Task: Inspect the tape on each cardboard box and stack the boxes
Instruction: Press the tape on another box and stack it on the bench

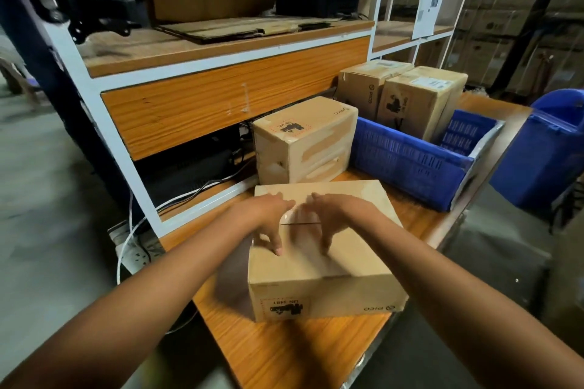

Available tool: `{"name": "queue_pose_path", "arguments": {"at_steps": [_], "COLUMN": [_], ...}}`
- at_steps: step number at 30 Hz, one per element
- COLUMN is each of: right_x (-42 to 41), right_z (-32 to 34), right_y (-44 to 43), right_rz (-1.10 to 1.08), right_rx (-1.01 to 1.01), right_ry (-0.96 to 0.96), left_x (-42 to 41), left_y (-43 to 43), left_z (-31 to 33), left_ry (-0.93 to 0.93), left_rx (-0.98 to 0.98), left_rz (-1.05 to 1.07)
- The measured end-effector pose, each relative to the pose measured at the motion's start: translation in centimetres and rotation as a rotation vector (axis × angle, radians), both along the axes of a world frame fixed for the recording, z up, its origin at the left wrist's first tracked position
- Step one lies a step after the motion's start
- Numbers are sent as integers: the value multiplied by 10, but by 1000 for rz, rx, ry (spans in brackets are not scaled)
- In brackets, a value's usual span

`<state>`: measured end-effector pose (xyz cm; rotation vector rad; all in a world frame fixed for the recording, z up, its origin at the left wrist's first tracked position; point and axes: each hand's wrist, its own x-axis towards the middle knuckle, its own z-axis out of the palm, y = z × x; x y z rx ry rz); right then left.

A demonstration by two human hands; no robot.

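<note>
The near box lies on the table right in front of me. Behind it stands a second box, just beside a blue crate that holds two more boxes. A blue bin sits beyond the table's right end. My left hand and right hand rest palm-down on the near box's top, either side of the taped seam, fingers spread and gripping nothing.

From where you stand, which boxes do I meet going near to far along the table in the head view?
Nearest box, with left hand and right hand on its top → taped box behind it → box standing in the blue crate. The box beside that one lies at similar depth, so it is omitted.
</note>
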<state>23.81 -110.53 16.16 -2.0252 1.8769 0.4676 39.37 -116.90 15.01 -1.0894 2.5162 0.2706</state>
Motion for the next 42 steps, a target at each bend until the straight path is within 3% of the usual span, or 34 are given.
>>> {"name": "queue_pose_path", "arguments": {"at_steps": [2, 5, 8, 12, 14, 16, 19, 22, 24, 28, 32, 36, 42], "right_x": [4, 4, -24, -63, -71, -74, -78, -80, -79, -78, -76, -77, -77], "right_z": [-5, -2, -6, -50, -70, -74, -72, -67, -63, -54, -35, -33, -39], "right_y": [-10, -13, -7, 23, 37, 43, 43, 49, 56, 59, 54, 56, 58], "right_rz": [45, 78, -60, -249, -316, -514, -850, -912, -944, -1012, -1081, -1199, -1248], "right_rx": [87, 85, -18, -184, -418, -624, -628, -654, -712, -833, -948, -1027, -1098], "right_ry": [56, 58, -67, -21, -97, -162, -367, -557, -676, -724, -769, -847, -956], "left_x": [-3, -8, -6, 6, 13, 16, 16, 12, 12, 11, 7, 12, 20], "left_y": [-9, -20, -31, -28, -20, -18, -19, -12, -8, -13, -10, -4, 33], "left_z": [-8, -12, -16, -53, -72, -81, -83, -78, -70, -46, -15, -7, -23], "left_ry": [-59, -72, 73, 193, 391, 615, 899, 1198, 1316, 1406, 1355, 1254, 1353], "left_rx": [122, 106, 33, 0, -40, -44, 159, 463, 534, 376, 12, -193, -387], "left_rz": [49, 12, 48, 186, 218, 317, 608, 806, 868, 1031, 1072, 983, 781]}}
